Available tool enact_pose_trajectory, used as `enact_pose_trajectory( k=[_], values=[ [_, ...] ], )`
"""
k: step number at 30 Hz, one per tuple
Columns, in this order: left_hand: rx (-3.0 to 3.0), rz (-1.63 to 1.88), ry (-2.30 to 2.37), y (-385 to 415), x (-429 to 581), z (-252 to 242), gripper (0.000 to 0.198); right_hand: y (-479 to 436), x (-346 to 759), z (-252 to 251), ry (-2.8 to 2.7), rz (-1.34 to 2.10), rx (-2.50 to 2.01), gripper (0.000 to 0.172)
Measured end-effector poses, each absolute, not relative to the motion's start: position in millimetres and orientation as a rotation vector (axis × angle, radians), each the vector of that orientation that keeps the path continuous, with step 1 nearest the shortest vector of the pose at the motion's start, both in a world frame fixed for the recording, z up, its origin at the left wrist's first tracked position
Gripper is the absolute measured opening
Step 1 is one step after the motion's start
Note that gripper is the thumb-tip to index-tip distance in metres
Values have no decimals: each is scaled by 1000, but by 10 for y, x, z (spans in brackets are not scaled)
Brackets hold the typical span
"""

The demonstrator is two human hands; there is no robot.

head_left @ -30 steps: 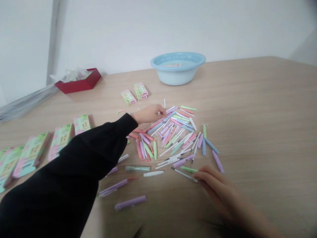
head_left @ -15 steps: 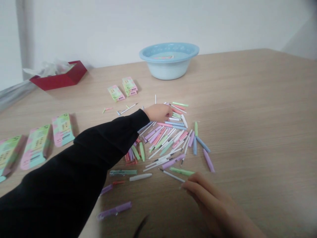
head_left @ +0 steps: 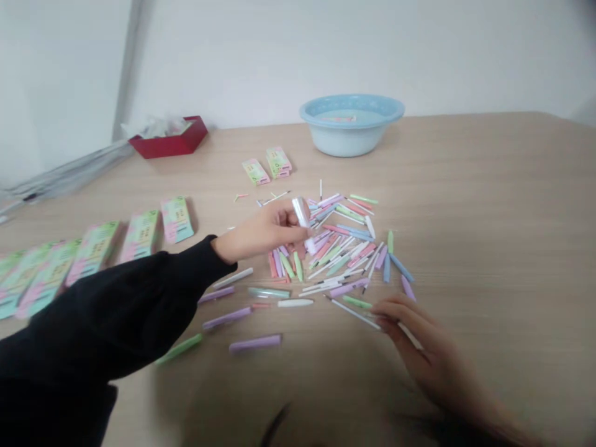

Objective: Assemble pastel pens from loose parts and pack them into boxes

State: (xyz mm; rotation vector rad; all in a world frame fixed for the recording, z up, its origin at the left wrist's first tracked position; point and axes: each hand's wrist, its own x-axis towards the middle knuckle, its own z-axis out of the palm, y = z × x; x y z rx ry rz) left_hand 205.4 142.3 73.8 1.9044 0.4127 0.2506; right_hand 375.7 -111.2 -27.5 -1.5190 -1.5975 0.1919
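Note:
A heap of pastel pen barrels, caps and thin white refills (head_left: 339,242) lies spread on the wooden table (head_left: 488,205). My left hand (head_left: 265,233), in a black sleeve, is lifted just above the heap's left side and pinches a white pen barrel (head_left: 302,220) upright between thumb and fingers. My right hand (head_left: 419,341) rests on the table at the heap's near edge, fingertips touching a thin white refill (head_left: 354,312). Loose purple barrels (head_left: 255,343) lie nearer to me.
A light blue basin (head_left: 351,124) stands at the back. A red tray (head_left: 170,138) with plastic wrap sits back left. Two small pastel boxes (head_left: 267,166) lie behind the heap, and a row of similar boxes (head_left: 93,248) runs along the left.
My left hand has drawn back from the far side of the heap and lifted a white pen barrel. My right hand has stayed at the near edge.

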Motion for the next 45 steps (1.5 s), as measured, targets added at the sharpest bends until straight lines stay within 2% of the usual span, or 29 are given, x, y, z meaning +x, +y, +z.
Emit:
enact_pose_trajectory(
  k=[8, 13, 16, 19, 28, 34, 39, 45],
  values=[
    [1652, 270, 554, 396, 1042, 725, 20, -1089, 3473, -49, -1742, 112, -1503, 17],
    [1307, 501, 505, 156, 937, 465, 23, -1112, 3164, 187, -1765, 185, -1455, 12],
    [935, 565, 506, 58, 951, 309, 28, -1119, 3001, 346, -1711, 179, -1455, 14],
    [818, 630, 538, -34, 935, 227, 27, -1105, 2886, 488, -1734, 131, -1463, 14],
    [880, 637, 479, -67, 793, 193, 22, -1024, 2777, 687, -1922, 66, -1411, 16],
    [1088, 652, 541, -84, 767, 140, 22, -938, 2781, 705, -2047, 199, -1312, 14],
    [1272, 657, 555, -90, 783, 99, 32, -828, 2757, 738, -1914, 344, -1328, 15],
    [1222, 688, 491, -165, 883, 44, 33, -710, 2711, 649, -1787, 486, -1251, 14]
  ],
)
